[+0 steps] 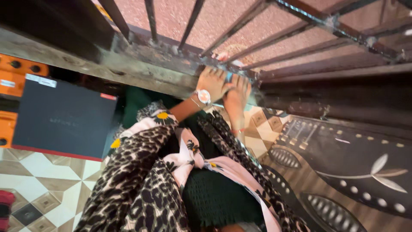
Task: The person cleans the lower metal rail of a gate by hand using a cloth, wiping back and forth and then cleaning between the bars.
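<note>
Leopard-print scarf (141,180) drapes nearest the lens over dark clothing. Beyond it, rusty window grille (257,30) fills the upper view, sill (141,64) below. Left hand (213,82), watch (202,96) on its wrist, and right hand (237,95) both reach the grille's bottom rail, fingers curled there; grip itself blurred, cannot tell. Black box (64,116) leans at left.
</note>
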